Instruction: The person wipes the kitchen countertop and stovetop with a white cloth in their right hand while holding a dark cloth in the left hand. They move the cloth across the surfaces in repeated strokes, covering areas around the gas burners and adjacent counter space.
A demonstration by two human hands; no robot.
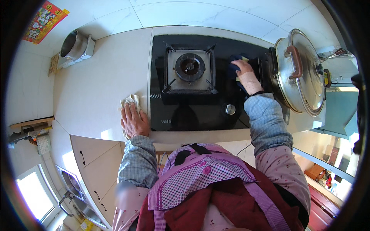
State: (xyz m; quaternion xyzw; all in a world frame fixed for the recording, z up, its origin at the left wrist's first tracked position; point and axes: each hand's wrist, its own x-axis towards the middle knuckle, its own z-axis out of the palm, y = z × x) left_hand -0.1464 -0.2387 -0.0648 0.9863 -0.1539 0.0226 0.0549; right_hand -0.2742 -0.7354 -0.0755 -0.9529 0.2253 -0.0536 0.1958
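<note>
My left hand [134,122] presses down on a crumpled beige cloth [130,99], on the pale countertop [101,86] just left of the cooktop. Fingers of my right hand [244,68] hold a dark blue cloth [233,70] with pale yellow patches against the black glass gas cooktop [202,118]. Part of that cloth is hidden under the hand and merges with the dark glass. A gas burner [190,67] with a square pan support lies left of my right hand. The silver control knob [230,109] sits nearer to me, below that hand.
Close to my right forearm stands a large lidded steel pot [284,78] with brown handles. A small metal pot [73,46] rests on a white stand at the back left. Tiled wall [188,14] borders the back; a sink [86,208] lies at lower left.
</note>
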